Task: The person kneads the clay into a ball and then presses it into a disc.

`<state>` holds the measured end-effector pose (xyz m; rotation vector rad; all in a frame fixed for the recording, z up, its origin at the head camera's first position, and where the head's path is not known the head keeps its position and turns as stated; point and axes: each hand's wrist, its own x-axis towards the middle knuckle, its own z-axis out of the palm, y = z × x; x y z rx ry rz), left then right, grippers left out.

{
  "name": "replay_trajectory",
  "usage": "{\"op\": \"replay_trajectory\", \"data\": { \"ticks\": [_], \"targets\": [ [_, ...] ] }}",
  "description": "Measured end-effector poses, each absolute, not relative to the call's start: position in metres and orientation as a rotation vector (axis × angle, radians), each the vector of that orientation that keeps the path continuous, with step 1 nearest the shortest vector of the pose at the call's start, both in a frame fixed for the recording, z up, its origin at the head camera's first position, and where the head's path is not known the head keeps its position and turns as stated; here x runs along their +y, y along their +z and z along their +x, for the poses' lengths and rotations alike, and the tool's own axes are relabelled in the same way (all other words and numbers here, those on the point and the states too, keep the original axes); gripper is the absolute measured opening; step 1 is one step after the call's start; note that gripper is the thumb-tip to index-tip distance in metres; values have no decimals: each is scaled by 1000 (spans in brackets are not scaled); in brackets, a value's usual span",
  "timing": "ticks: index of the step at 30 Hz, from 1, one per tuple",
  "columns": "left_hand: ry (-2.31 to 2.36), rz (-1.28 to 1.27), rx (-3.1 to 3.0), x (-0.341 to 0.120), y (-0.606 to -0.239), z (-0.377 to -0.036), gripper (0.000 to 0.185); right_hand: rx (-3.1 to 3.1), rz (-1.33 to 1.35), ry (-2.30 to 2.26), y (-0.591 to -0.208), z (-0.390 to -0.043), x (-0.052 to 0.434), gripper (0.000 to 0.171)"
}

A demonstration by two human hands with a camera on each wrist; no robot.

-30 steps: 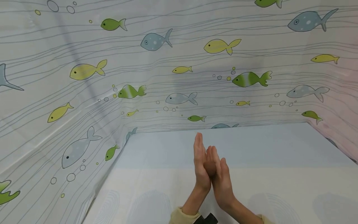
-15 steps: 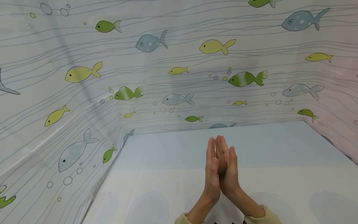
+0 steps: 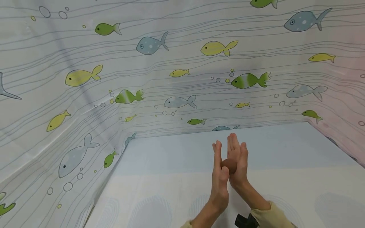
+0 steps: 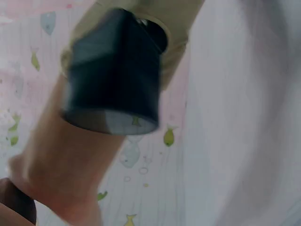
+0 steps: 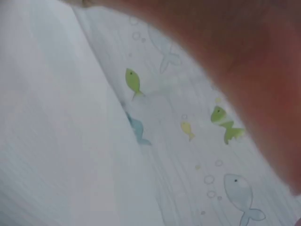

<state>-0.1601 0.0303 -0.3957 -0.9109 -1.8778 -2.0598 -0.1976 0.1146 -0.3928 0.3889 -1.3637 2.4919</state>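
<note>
A brown ball [image 3: 229,165], smooth and matte like clay or dough, sits between my two upright palms in the head view. My left hand [image 3: 220,180] presses it from the left with fingers straight and pointing up. From the other side my right hand [image 3: 239,164] touches it, its fingers also extended upward. Part of the dark ball [image 4: 18,200] shows at the lower left corner of the left wrist view, beside a blurred hand. In the right wrist view, blurred skin fills the upper right and the ball is out of sight.
Below the hands lies a white and pale blue table surface [image 3: 159,177]. Around it hangs a fish-patterned sheet [image 3: 154,72]. A dark wrist camera [image 3: 246,221] sits by the right sleeve [image 3: 271,217], and it looms large and blurred in the left wrist view.
Both hands have shifted right while rubbing against each other. Half a second ago the palms were closer and level; now the right hand is higher, the left lower, and more of the ball shows.
</note>
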Motion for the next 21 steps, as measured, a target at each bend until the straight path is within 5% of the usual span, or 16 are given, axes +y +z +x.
{"op": "replay_trajectory", "data": {
  "ticks": [21],
  "targets": [
    [-2363, -541, -1747, -4, -394, -191, 60, -1746, 777, 2151, -404, -159, 68, 60]
  ]
}}
